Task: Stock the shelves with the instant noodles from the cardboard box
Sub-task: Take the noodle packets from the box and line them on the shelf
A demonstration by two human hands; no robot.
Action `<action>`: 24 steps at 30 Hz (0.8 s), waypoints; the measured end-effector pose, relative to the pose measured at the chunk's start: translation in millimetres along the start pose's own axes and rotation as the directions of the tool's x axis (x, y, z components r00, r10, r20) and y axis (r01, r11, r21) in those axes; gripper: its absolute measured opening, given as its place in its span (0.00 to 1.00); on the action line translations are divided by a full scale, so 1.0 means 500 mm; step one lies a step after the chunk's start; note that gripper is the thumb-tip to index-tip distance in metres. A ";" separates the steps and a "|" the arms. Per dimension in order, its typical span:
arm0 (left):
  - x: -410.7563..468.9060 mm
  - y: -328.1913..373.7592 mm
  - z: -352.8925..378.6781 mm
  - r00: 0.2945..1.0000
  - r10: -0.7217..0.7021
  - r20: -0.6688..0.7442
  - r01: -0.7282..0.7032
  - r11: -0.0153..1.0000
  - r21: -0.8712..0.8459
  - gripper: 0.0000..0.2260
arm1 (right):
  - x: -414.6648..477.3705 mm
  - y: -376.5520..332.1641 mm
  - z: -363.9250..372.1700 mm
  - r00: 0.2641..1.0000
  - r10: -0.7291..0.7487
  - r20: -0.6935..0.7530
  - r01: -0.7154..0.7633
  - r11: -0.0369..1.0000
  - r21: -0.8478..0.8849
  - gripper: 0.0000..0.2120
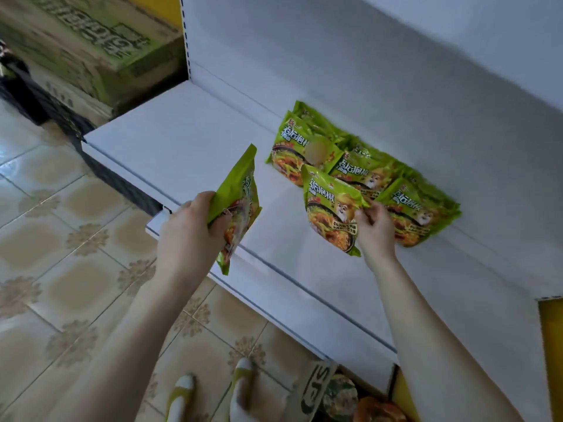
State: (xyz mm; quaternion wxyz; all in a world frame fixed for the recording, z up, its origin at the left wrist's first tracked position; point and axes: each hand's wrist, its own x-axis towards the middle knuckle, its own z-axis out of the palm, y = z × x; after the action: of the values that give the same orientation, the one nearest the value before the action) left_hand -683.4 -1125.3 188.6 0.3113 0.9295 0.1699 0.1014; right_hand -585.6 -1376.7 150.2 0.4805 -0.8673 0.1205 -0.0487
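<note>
Two green noodle packets held: right hand (376,226) pinches the near packet (330,208) at the shelved row (368,170) front edge; left hand (189,229) grips the spare packet (240,190), long axis upright, left of that row, farther off.

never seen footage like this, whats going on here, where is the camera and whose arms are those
There is no machine here. The one picture comes from a wide-angle camera worn on a person's head, looking forward and down, so the two bare arms are the wearer's own. The left hand grips a green noodle packet, turned edge-on over the front of the white shelf. The right hand pinches a second packet by its side edge, in front of the green packets lying by the shelf's back panel. A printed cardboard box sits at upper left, past the shelf's end. Below are the tiled floor and the wearer's feet.
</note>
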 end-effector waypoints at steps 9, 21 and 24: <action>-0.006 0.011 0.046 0.998 -0.065 0.011 0.066 0.992 -0.108 0.15 | 0.022 0.078 -0.006 0.991 0.122 0.060 -0.127 0.989 0.075 0.12; 0.003 0.022 0.109 1.000 0.007 0.017 -0.004 0.983 -0.185 0.14 | 0.037 0.111 -0.004 0.968 0.236 0.081 -0.249 0.938 0.243 0.23; 0.002 0.025 0.126 0.999 0.042 0.022 -0.037 0.981 -0.190 0.14 | 0.047 0.140 0.002 0.979 0.206 0.004 -0.205 0.973 0.108 0.31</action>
State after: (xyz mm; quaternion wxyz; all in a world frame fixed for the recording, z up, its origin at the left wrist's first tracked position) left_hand -660.5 -1168.8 146.8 0.3986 0.9000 0.1368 0.1114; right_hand -573.9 -1417.6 89.5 0.5285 -0.8229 0.2087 -0.0085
